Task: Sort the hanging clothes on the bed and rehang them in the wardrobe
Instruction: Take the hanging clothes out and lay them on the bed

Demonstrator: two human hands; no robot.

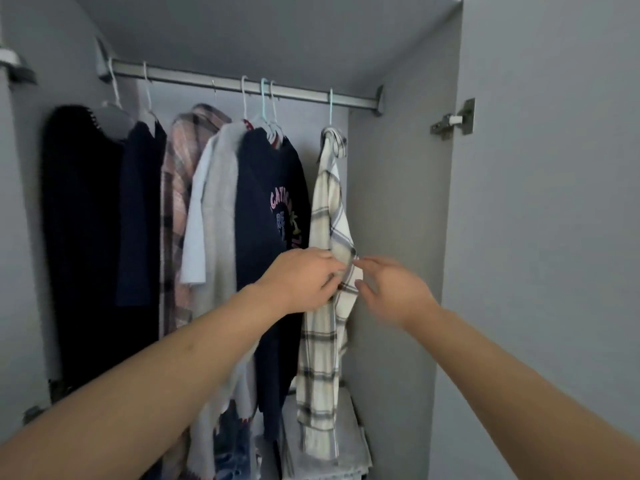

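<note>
A cream plaid shirt (327,216) hangs on a pale blue hanger (331,105) at the right end of the wardrobe rail (194,79). My left hand (304,280) pinches the shirt's fabric at mid-height. Just right of the same fold, my right hand (391,289) has its fingers spread and loosely bent, fingertips touching the cloth's edge. Left of the shirt hang a navy printed sweatshirt (273,209), a grey knit (221,202), a pink plaid shirt (180,174) and dark garments (83,220). The bed is out of view.
The wardrobe's grey right side wall (391,202) stands close beside the plaid shirt. The open door (540,220) with its metal hinge (453,121) is at the right. Folded cloth lies stacked on the wardrobe floor (322,455) under the shirts.
</note>
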